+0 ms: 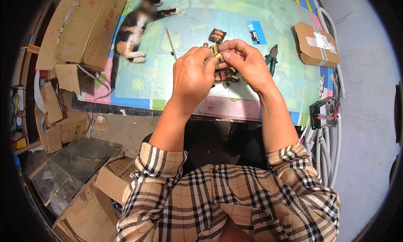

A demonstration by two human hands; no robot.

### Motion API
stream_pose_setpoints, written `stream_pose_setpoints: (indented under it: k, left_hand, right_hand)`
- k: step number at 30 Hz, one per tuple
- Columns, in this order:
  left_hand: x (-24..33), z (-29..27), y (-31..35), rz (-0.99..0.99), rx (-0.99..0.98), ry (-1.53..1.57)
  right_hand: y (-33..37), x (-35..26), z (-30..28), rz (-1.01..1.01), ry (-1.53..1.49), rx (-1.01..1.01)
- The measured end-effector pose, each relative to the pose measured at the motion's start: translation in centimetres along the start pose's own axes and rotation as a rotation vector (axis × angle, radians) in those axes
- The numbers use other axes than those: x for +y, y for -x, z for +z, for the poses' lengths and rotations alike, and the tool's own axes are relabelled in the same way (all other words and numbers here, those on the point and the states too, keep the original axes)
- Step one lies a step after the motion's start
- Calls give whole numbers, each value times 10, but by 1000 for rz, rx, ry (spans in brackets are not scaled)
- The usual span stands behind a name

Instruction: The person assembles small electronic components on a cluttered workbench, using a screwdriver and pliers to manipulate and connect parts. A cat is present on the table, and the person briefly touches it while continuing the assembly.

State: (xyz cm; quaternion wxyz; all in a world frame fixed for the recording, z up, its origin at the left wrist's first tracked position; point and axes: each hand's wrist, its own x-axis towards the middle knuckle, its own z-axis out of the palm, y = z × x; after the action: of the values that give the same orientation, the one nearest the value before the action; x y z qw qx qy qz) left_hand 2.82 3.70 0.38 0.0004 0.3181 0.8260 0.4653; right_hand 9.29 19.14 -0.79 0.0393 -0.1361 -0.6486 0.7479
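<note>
Above the middle of the table, my left hand (191, 73) and my right hand (248, 66) meet with bent fingers. Between their fingertips is a small yellow-and-dark part (218, 54), mostly covered by the fingers, so its exact kind does not show. Just beyond the hands lies a dark component with copper-coloured windings (217, 35). Below the fingers, another copper-wound component (222, 76) rests among several small yellow and black pieces. Pliers with green handles (272, 60) lie to the right of my right hand. A thin rod-like tool (170, 42) lies beyond my left hand.
A calico cat (135, 30) lies at the table's far left, beside a large cardboard box (90, 28). On the right are a blue card (256, 32), a small cardboard box (317, 45) and a black meter with leads (323, 113). White pipes (325, 158) stand beside the table.
</note>
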Motion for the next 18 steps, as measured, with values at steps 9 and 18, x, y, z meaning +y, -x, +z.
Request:
stream_pose_setpoints:
  k: [9,18]
  left_hand:
    - [2,-4,-1,-96,-34,84]
    - [6,-4,-1,3,69,60]
  right_hand:
    - [2,2,3,-45,127,-91]
    - [1,-2,0,36,-96,-81]
